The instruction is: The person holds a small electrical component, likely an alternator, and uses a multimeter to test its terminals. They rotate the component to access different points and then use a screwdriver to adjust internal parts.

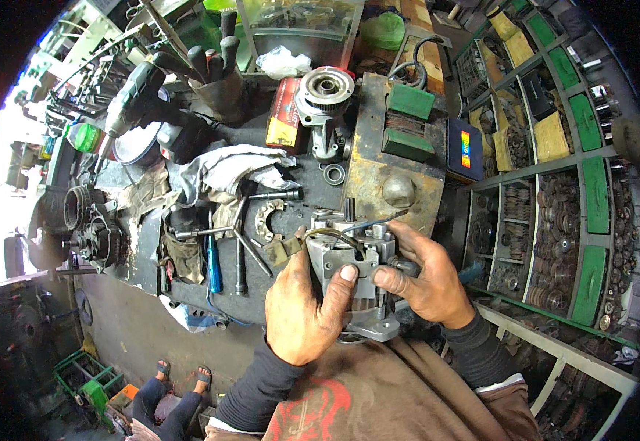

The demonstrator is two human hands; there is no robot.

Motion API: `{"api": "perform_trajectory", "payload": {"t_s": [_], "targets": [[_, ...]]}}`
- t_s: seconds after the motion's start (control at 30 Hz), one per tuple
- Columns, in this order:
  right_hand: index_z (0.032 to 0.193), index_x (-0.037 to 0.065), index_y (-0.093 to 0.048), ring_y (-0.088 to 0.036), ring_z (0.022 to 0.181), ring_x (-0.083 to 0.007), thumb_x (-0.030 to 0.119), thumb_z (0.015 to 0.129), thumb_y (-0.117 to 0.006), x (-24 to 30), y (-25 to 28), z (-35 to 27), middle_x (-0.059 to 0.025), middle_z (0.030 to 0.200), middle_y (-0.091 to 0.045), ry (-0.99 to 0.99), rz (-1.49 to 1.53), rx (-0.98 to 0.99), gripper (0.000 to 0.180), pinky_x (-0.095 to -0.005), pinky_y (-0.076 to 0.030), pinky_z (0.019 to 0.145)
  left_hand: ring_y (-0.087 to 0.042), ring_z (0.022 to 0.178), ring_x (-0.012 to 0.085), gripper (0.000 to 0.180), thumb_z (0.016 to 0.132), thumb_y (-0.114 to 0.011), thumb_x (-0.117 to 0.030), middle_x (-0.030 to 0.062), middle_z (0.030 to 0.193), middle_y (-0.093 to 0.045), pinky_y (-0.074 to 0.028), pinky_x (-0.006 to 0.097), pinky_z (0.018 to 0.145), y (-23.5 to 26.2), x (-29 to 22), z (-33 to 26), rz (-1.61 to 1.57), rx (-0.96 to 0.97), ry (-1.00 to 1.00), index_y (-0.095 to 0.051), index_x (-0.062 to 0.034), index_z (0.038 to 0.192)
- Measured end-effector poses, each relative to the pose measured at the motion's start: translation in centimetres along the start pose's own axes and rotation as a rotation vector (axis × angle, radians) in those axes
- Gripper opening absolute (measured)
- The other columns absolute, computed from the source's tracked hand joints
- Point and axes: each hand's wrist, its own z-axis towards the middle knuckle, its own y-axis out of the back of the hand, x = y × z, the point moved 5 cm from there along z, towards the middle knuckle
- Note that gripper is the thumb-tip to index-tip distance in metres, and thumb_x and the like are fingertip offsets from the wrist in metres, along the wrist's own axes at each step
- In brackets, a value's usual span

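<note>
Both hands hold a grey metal machine housing (349, 259) near the bench's front edge, close to my body. A dark cable (334, 234) loops across its top, and a flange with a hole sticks out at its lower end. My left hand (301, 309) wraps its left side, thumb pressed on the front face. My right hand (430, 275) grips the right side, thumb also on the front and index finger reaching along the top. A thin blue-grey strip (379, 220) rises above the housing by my right fingertips. What lies behind the housing is hidden.
Left on the bench are a three-way wrench (240, 253), blue screwdriver (213, 264), pale cloth (228, 167) and cordless drill (134, 99). Beyond stand a geared metal part (327, 92) and a rusty steel block (379, 162). Parts shelves (548, 242) line the right; another person's legs (176, 400) show lower left.
</note>
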Motion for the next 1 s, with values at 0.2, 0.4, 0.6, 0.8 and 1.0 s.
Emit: {"api": "perform_trajectory", "payload": {"t_s": [0.2,0.4,0.6,0.8,1.0], "targets": [[0.142,-0.005,-0.052,-0.062,0.121,-0.0227,0.044,0.085,-0.087,0.5,-0.2,0.0,-0.0159,0.128,-0.066,-0.011,-0.088,-0.035,0.083,-0.0385,-0.048,0.107,-0.071,0.11,0.0387,0.087,0.099,-0.064,-0.044,0.0334,0.119,-0.069,-0.053,0.042,0.098,-0.6,1.0,-0.2,-0.236,-0.027,0.0,-0.035,0.0215,0.149],[0.139,-0.003,-0.052,-0.063,0.119,-0.0241,0.049,0.083,-0.087,0.4,-0.2,0.2,-0.0144,0.124,-0.066,-0.066,-0.097,-0.025,0.084,-0.0398,-0.05,0.105,-0.063,0.124,0.038,0.087,0.094,-0.077,-0.039,0.0297,0.136,-0.06,-0.047,0.044,0.107,-1.9,1.7,0.2,-0.446,-0.097,-0.055,-0.037,0.0094,0.154],[0.14,-0.001,-0.048,-0.062,0.121,-0.025,0.049,0.084,-0.086,0.9,-0.1,0.5,-0.0148,0.124,-0.065,-0.116,-0.084,0.051,0.085,-0.0415,-0.05,0.105,-0.064,0.114,0.0381,0.068,0.093,-0.076,-0.04,0.0255,0.125,-0.066,-0.049,0.045,0.1,-1.7,1.4,0.0,-0.474,-0.128,-0.041,-0.056,0.0055,0.14],[0.138,-0.001,-0.05,-0.065,0.116,-0.0259,0.046,0.085,-0.086,0.6,0.0,0.5,-0.0173,0.122,-0.066,-0.155,-0.06,0.015,0.08,-0.0408,-0.053,0.101,-0.067,0.104,0.0387,0.067,0.092,-0.078,-0.042,0.026,0.116,-0.069,-0.051,0.044,0.093,-1.6,1.3,0.3,-0.441,-0.181,-0.092,-0.06,0.0071,0.134],[0.137,-0.001,-0.05,-0.066,0.11,-0.0221,0.046,0.086,-0.086,0.7,-0.3,0.4,-0.0162,0.119,-0.067,-0.149,-0.044,-0.026,0.078,-0.0373,-0.055,0.095,-0.068,0.103,0.0383,0.064,0.091,-0.079,-0.041,0.0232,0.115,-0.071,-0.052,0.044,0.093,-1.5,1.2,0.4,-0.414,-0.2,-0.118,-0.062,0.0031,0.135]]}}
